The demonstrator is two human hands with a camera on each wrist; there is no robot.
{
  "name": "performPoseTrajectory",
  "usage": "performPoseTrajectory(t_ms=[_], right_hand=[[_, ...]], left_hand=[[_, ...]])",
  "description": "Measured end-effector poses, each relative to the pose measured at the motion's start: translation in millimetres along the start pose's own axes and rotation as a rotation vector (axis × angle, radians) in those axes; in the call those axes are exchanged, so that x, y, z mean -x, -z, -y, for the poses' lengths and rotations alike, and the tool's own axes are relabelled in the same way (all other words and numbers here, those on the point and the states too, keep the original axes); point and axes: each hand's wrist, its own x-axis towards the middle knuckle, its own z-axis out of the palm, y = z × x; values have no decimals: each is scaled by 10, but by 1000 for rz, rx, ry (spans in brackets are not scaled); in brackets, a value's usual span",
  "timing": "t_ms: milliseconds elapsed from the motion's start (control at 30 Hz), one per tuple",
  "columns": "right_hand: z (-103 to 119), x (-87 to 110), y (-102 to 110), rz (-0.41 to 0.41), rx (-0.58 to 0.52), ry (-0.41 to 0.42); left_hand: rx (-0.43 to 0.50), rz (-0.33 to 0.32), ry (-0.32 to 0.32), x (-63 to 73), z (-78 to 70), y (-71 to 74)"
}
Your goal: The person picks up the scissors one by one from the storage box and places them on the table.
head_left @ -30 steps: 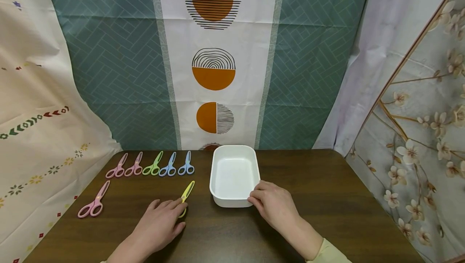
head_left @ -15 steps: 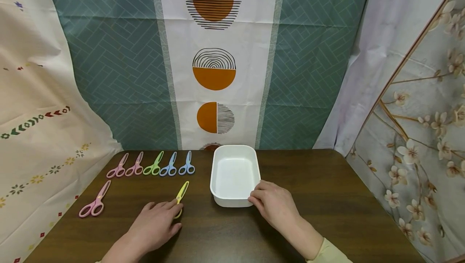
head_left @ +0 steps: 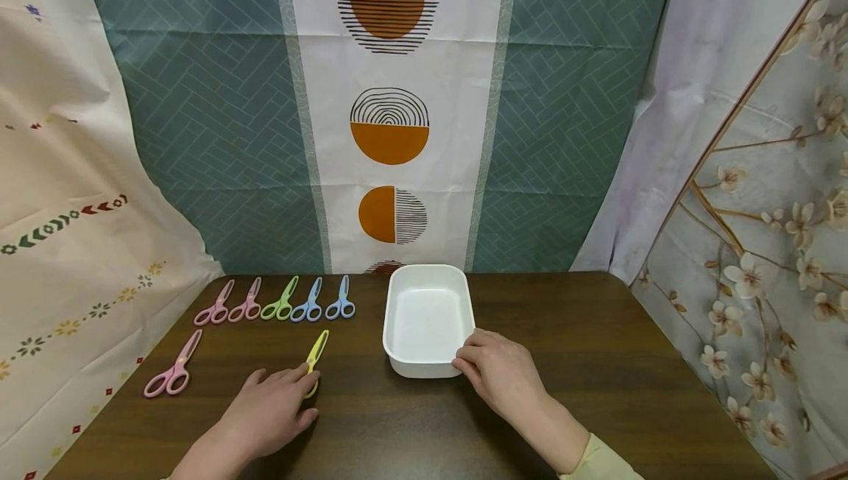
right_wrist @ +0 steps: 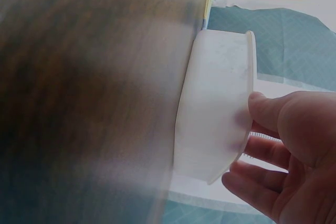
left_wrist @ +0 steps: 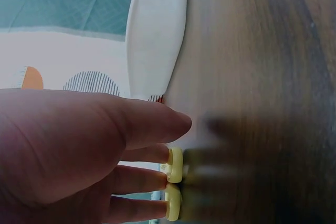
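Yellow scissors (head_left: 317, 349) lie on the table with the blade pointing away. My left hand (head_left: 270, 408) rests its fingertips on their handle loops. In the left wrist view the fingers reach out straight onto the yellow handle (left_wrist: 174, 165), the thumb held apart from it. To the right stands a white rectangular dish (head_left: 429, 329) with nothing inside. At its near right corner my right hand (head_left: 500, 373) holds the rim. The right wrist view shows the thumb and fingertips spread along the rim of the dish (right_wrist: 218, 103).
At the back left, two pink scissors (head_left: 215, 305), green scissors (head_left: 280, 301) and two blue scissors (head_left: 341, 300) form a row. Larger-looking pink scissors (head_left: 174, 367) lie nearer, left of my left hand. Patterned cloths (head_left: 391, 123) hang around the dark wooden table (head_left: 596, 362).
My left hand has slid the yellow scissors leftward along the table, away from the dish. The right hand and the dish have stayed in place.
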Motion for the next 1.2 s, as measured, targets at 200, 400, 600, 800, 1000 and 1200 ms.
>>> performPoseTrajectory(t_ms=[200,400,600,800,1000,1200], right_hand=[[3,-1,0,-7,-1,4],[13,-5,10,-23,4,16],[8,-11,3,-14,3,5],[11,-13,-2,-25,10,16],[11,-8,-1,-45,10,25],[7,-9,-6,-32,8,16]], left_hand=[[-3,17,31,17,93,18],[-55,4,55,42,229,-1],[-112,-26,81,63,327,-1],[-111,-27,108,83,445,5],[-102,-31,128,114,600,-8],[-76,-8,171,133,716,-7]])
